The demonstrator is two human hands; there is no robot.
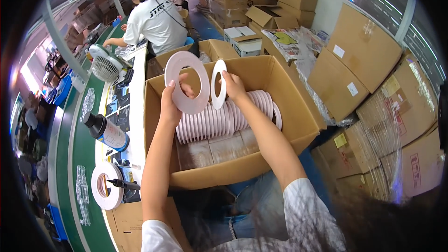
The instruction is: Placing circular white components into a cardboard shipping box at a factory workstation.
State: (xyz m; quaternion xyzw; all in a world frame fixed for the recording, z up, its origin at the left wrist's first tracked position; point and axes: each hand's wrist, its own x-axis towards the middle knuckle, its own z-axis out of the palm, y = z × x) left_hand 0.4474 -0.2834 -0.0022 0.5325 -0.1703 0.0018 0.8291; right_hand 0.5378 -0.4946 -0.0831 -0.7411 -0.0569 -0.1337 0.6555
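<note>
My left hand [171, 105] grips a wide, flat pinkish-white ring [173, 67], which looks like a thin roll of tape, by its lower left rim. Just to its right, my right hand [234, 86] pinches a second, narrower-looking white ring [218, 103], turned nearly edge-on. Both rings are held up above an open cardboard box [291, 105]. Inside the box, a long row of similar rings [224, 123] stands on edge, side by side. In front of that row lies a brown, film-covered layer [210, 151].
On the left bench are a black-capped bottle [112, 135], a small stack of rings [99, 197], a black pen-like tool [126, 185] and a fan [103, 67]. A green conveyor [67, 158] runs beyond. A person in white [161, 28] sits ahead. Cartons [359, 56] crowd the right.
</note>
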